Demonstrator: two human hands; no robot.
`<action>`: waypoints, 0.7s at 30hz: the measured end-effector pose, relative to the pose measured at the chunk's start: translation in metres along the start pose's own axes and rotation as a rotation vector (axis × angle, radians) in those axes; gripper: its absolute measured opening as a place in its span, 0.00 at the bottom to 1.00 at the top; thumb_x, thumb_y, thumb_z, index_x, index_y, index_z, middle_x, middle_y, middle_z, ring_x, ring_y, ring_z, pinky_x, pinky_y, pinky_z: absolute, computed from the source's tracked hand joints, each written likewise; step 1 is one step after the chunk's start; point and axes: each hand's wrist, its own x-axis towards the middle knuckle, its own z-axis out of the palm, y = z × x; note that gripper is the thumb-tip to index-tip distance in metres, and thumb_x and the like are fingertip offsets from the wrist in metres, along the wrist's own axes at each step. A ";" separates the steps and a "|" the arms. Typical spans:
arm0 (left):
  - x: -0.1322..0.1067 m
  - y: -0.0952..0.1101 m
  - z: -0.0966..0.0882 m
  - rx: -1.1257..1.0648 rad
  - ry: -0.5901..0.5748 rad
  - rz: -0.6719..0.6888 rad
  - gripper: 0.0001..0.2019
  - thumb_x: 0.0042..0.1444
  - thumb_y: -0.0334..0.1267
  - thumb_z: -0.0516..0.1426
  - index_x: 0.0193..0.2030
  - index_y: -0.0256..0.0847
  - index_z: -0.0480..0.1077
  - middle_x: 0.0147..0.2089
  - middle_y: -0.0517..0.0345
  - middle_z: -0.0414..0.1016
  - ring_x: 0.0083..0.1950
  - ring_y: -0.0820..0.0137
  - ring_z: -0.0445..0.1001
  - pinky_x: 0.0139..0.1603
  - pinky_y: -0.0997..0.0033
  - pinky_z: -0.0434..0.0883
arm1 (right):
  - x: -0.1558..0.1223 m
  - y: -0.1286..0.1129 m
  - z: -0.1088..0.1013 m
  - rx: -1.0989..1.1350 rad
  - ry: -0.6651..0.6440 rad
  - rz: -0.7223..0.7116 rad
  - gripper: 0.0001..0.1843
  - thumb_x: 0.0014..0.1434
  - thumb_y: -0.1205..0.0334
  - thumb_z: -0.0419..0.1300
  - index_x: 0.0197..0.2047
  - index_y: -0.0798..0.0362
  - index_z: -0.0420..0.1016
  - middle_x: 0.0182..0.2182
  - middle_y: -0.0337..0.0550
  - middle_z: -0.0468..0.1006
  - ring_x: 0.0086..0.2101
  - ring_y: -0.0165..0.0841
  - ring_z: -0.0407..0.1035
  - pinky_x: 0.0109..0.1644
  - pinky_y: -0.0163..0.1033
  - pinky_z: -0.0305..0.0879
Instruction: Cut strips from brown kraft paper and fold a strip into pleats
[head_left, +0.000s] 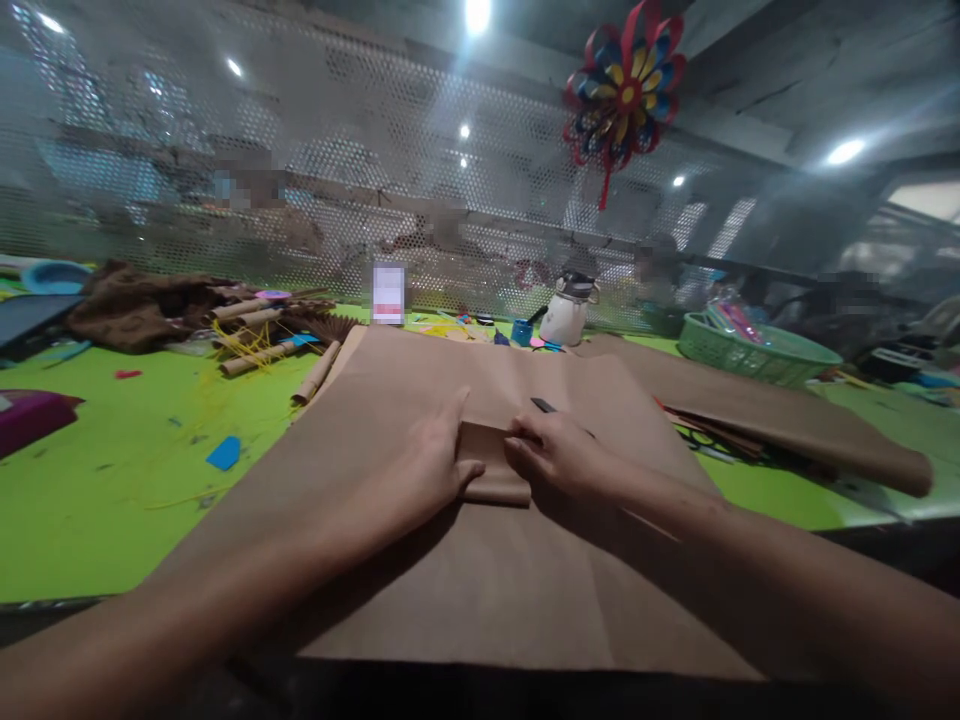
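Note:
A large sheet of brown kraft paper [450, 580] lies over the table in front of me. On it sits a small piece of brown card [484, 452] with a curled lower edge. My left hand [431, 455] lies along the card's left side, thumb across it and fingers stretched out, pressing it down. My right hand [555, 450] is closed at the card's right edge around a slim, dark, pen-like tool [541, 404]. Its working end is hidden by the fingers, so I cannot tell whether it is a pen or a cutter.
Brown paper tubes [255, 340] and yellow strands lie at the left on the green table [97, 500]. A green basket [757, 350] stands right, behind a folded brown sheet [787, 410]. Toward the back are a white jar [566, 318] and a lit phone [388, 292]. A mesh screen rises behind.

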 end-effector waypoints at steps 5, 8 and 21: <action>-0.015 0.003 -0.004 0.068 0.023 0.057 0.23 0.51 0.38 0.56 0.54 0.39 0.58 0.41 0.52 0.68 0.41 0.63 0.69 0.41 0.62 0.67 | 0.007 -0.004 0.003 -0.103 -0.082 0.072 0.08 0.60 0.64 0.51 0.34 0.56 0.70 0.27 0.43 0.73 0.25 0.28 0.61 0.28 0.32 0.50; -0.022 0.006 -0.005 0.120 -0.008 0.124 0.12 0.54 0.35 0.53 0.46 0.41 0.62 0.40 0.54 0.67 0.37 0.67 0.68 0.37 0.65 0.67 | 0.008 -0.004 0.008 -0.160 -0.070 0.046 0.10 0.61 0.64 0.50 0.34 0.55 0.70 0.28 0.44 0.74 0.26 0.29 0.62 0.29 0.33 0.50; -0.035 0.023 -0.014 0.332 -0.055 0.451 0.12 0.58 0.26 0.45 0.31 0.39 0.67 0.33 0.57 0.69 0.36 0.69 0.67 0.44 0.63 0.67 | 0.008 0.004 0.017 -0.184 0.001 0.020 0.09 0.61 0.64 0.50 0.31 0.55 0.67 0.26 0.42 0.72 0.27 0.29 0.63 0.30 0.34 0.49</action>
